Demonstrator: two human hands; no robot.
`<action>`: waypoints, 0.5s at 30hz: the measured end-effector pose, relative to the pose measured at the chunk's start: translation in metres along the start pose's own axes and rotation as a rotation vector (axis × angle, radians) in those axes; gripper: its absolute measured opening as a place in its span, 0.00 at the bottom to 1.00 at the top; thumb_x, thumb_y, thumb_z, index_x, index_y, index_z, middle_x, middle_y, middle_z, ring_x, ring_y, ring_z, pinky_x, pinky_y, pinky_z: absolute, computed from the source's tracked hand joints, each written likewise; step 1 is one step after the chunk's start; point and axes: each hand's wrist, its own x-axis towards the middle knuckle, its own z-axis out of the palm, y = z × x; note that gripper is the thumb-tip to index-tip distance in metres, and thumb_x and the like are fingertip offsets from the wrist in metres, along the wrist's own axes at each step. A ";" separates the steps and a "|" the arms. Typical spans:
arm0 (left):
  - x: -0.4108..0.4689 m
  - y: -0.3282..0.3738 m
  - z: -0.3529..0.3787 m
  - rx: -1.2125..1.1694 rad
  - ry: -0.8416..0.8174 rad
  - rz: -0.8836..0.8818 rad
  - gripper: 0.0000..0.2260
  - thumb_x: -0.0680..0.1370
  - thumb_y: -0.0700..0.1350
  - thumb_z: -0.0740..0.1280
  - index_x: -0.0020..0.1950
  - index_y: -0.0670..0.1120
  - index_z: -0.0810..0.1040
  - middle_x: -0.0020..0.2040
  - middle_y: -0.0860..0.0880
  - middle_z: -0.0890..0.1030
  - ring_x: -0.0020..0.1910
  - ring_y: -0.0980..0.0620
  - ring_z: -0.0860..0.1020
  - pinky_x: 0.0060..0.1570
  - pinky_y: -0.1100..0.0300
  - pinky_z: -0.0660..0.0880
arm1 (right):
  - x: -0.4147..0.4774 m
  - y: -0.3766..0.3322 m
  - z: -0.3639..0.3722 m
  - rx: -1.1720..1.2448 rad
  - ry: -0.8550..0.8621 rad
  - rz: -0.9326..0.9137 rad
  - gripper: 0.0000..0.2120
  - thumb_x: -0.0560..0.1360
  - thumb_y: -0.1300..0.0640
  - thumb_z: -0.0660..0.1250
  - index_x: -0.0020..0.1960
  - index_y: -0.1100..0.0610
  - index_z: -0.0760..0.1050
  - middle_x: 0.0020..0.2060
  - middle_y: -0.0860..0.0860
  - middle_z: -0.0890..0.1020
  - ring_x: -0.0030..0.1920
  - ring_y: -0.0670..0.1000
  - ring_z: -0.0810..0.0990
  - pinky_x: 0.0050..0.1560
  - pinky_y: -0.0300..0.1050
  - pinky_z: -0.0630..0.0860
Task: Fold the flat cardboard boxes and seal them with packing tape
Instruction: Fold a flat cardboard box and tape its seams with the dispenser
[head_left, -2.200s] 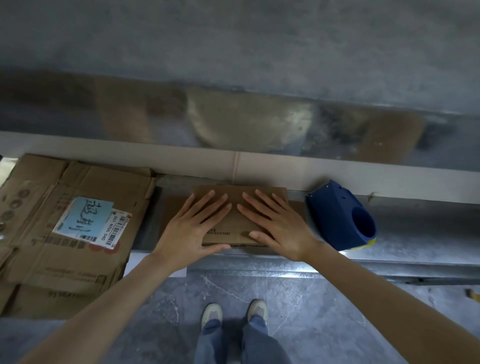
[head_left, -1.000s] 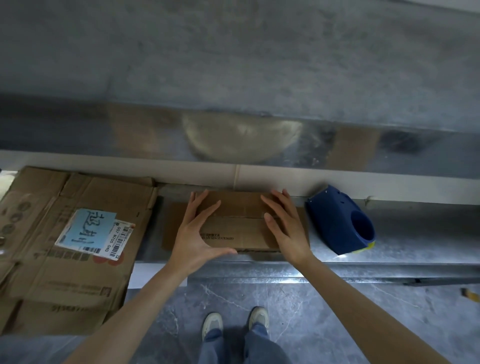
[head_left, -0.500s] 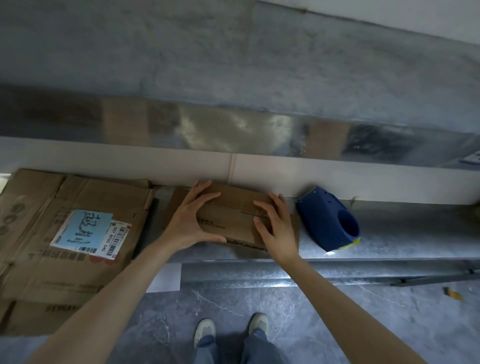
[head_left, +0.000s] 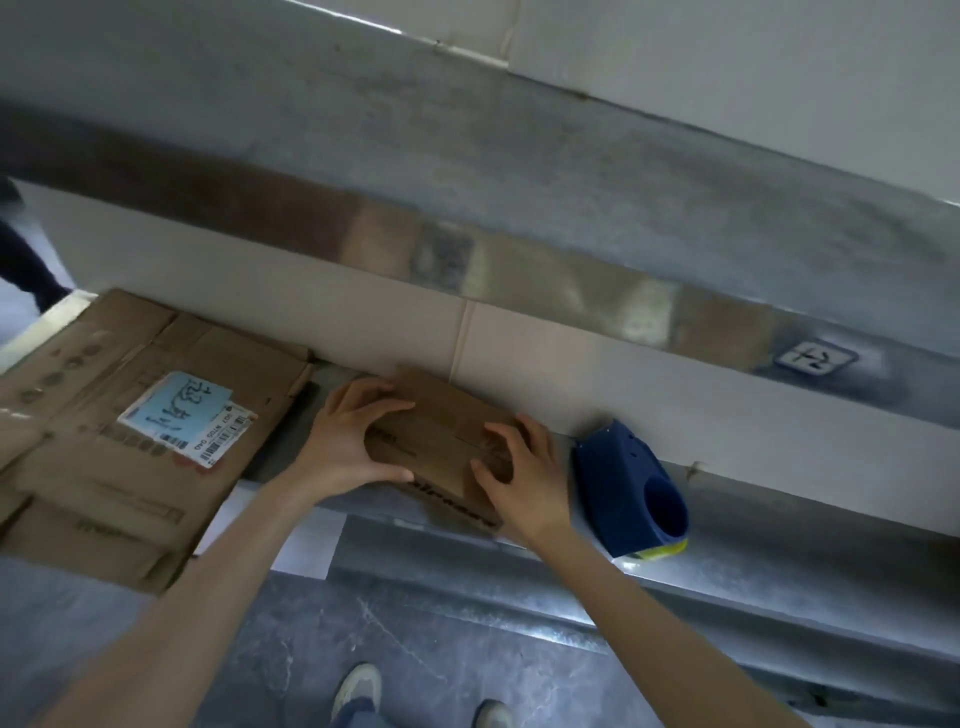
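No longer flat, our left hand (head_left: 343, 447) and right hand (head_left: 525, 480) grip the cardboard box (head_left: 436, 431) by its ends, beside the blue dispenser (head_left: 621, 480).

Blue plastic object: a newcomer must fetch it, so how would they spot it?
Follow the metal ledge along the wall. Just past the right hand gripping the small cardboard box sits the blue plastic object. It alone is dark blue, with a round opening and a yellow edge.
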 end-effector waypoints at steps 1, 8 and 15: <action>-0.004 0.003 0.002 0.021 0.038 -0.012 0.38 0.58 0.72 0.69 0.67 0.64 0.72 0.71 0.57 0.65 0.73 0.49 0.58 0.72 0.38 0.60 | 0.002 0.001 -0.007 -0.020 -0.047 -0.023 0.23 0.77 0.42 0.65 0.70 0.42 0.68 0.75 0.46 0.59 0.75 0.49 0.58 0.72 0.51 0.63; -0.036 0.044 0.031 0.237 0.194 -0.176 0.34 0.68 0.70 0.57 0.72 0.59 0.73 0.74 0.53 0.68 0.72 0.44 0.63 0.66 0.45 0.62 | 0.009 0.029 -0.071 -0.070 -0.198 -0.212 0.20 0.80 0.47 0.64 0.71 0.46 0.69 0.73 0.48 0.65 0.74 0.50 0.59 0.72 0.51 0.61; -0.054 0.104 0.085 0.389 0.326 -0.333 0.37 0.74 0.72 0.48 0.75 0.54 0.70 0.73 0.50 0.70 0.70 0.45 0.65 0.63 0.48 0.64 | -0.004 0.089 -0.123 -0.167 -0.105 -0.219 0.15 0.81 0.51 0.63 0.67 0.52 0.72 0.62 0.50 0.73 0.63 0.53 0.70 0.60 0.51 0.71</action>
